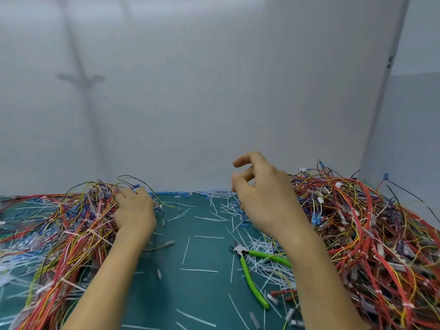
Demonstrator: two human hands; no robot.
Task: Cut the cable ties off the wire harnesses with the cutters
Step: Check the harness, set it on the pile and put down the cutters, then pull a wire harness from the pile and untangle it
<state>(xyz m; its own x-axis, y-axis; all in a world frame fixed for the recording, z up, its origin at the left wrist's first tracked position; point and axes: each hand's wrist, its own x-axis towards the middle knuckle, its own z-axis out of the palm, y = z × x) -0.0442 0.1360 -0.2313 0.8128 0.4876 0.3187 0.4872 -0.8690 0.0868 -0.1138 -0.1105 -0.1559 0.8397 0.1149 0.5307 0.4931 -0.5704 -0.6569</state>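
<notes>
A tangled heap of red, yellow, blue and black wire harnesses [59,234], bound here and there with white cable ties, covers the left side of the teal-green work mat [190,294]. The left hand [134,211] lies back-up on this heap's inner edge, its fingers [128,192] bent down and buried among the strands, gripping them, while thin black and yellow wires arch just above the knuckles. Across the middle of the mat lie many short white cut tie strips [198,270], thickest toward the far edge and to the right. The flush cutters with lime-green handles [247,270] lie flat on the mat, untouched by either hand, with their metal nose pointing up and left and their handles spread apart; one handle runs toward the right forearm. The right hand [264,198] is raised above the mat, well clear of the cutters. Its fingers [241,161] are loosely curled with forefinger and thumb a little apart, and nothing shows between them. A second, larger heap of mostly red harnesses [369,234] fills the right side. Pale grey wall panels [214,91] stand behind.
</notes>
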